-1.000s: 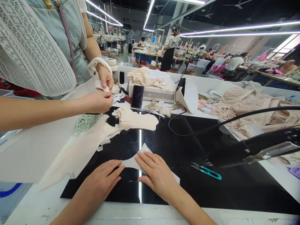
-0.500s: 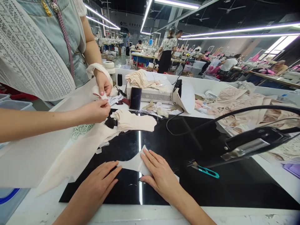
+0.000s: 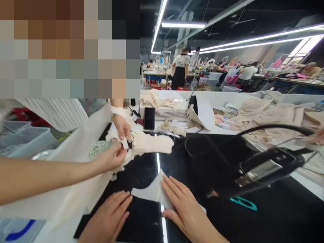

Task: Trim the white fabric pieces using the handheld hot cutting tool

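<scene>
A white, curved fabric piece (image 3: 148, 193) lies flat on the black tabletop. My right hand (image 3: 186, 209) rests over its right part, fingers stretched out and flat, hiding some of it. At the piece's narrow left tip is my left hand (image 3: 110, 214), laid flat with fingers extended, the fingertips at the edge. Behind them sits a stack of cream fabric pieces (image 3: 152, 143). From the left, a co-worker's hands pinch a small white scrap (image 3: 125, 143) just above that stack's left end.
On the right, a black arm-like device (image 3: 268, 173) with a cable reaches over the black tabletop (image 3: 215, 222). Teal thread snips (image 3: 244, 204) lie below it. At the back are a phone (image 3: 149, 118) and a white vented box (image 3: 167, 114). Beige fabric (image 3: 273, 114) is heaped far right.
The view has tilted up, so the table sits lower in the picture. The co-worker's hands have come down toward the stack. My hands keep their places on the white piece.
</scene>
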{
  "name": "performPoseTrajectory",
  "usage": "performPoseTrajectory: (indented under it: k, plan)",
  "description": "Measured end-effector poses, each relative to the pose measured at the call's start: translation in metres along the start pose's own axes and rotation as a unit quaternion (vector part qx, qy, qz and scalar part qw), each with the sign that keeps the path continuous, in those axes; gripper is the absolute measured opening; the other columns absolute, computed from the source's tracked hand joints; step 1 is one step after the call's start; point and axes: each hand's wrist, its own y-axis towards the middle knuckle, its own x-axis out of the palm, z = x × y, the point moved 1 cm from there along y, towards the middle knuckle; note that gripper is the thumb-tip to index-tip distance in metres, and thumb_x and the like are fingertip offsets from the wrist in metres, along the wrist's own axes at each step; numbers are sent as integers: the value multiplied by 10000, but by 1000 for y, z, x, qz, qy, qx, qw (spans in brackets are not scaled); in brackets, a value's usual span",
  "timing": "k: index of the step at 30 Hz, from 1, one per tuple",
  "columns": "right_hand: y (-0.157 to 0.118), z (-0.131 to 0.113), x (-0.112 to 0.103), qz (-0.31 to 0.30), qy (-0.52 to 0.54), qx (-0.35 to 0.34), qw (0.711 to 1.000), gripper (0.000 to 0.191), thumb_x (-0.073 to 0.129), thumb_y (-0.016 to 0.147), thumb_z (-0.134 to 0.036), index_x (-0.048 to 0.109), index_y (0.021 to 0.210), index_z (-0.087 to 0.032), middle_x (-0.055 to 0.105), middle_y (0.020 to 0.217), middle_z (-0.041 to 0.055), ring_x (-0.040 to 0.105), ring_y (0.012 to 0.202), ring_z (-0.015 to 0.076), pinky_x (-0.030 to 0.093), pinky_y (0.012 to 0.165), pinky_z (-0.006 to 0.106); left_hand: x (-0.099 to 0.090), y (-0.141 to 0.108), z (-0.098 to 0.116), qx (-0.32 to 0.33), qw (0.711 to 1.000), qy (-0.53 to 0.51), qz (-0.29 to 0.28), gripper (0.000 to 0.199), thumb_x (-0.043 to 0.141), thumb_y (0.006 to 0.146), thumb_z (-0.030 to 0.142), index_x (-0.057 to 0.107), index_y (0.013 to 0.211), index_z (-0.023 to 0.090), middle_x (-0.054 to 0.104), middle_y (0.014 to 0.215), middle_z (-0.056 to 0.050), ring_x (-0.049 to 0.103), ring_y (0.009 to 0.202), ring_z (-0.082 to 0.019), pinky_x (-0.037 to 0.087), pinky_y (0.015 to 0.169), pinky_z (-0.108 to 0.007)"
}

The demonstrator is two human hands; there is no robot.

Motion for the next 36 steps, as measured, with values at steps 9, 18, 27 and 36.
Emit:
performPoseTrajectory:
  k: [9, 18, 27, 36]
  plan:
    - [19, 4, 24, 60, 12, -102, 993, 828, 661, 932, -609, 391, 1605, -210, 611, 1508, 115, 654, 1302, 304, 580, 1013, 364, 30, 25, 4, 96, 991, 53, 74, 386, 329, 1124, 234, 706, 1140, 152, 806, 1011, -52, 787, 945, -131, 594, 949, -187]
    - [23, 4, 38, 78, -45, -131, 987, 785, 638, 921, -656, 522, 1512, -153, 673, 1439, 117, 688, 1216, 292, 586, 934, 358, 41, 21, 1, 89, 993, 22, 74, 371, 353, 1124, 264, 710, 1122, 162, 796, 996, -55, 784, 932, -141, 609, 924, -181]
    - [15, 11, 29, 88, -79, -109, 987, 840, 587, 954, -661, 420, 1582, -130, 652, 1450, 131, 703, 1240, 279, 598, 937, 351, 42, 17, -2, 90, 994, 8, 62, 355, 361, 1121, 234, 706, 1155, 157, 804, 1028, -58, 788, 966, -146, 592, 965, -203]
    - [11, 13, 26, 98, -69, -81, 990, 837, 621, 953, -621, 378, 1607, -158, 617, 1482, 129, 695, 1262, 292, 615, 941, 358, 42, 17, -2, 82, 995, 8, 59, 324, 378, 1104, 208, 691, 1182, 179, 800, 1033, -50, 782, 979, -144, 598, 956, -196]
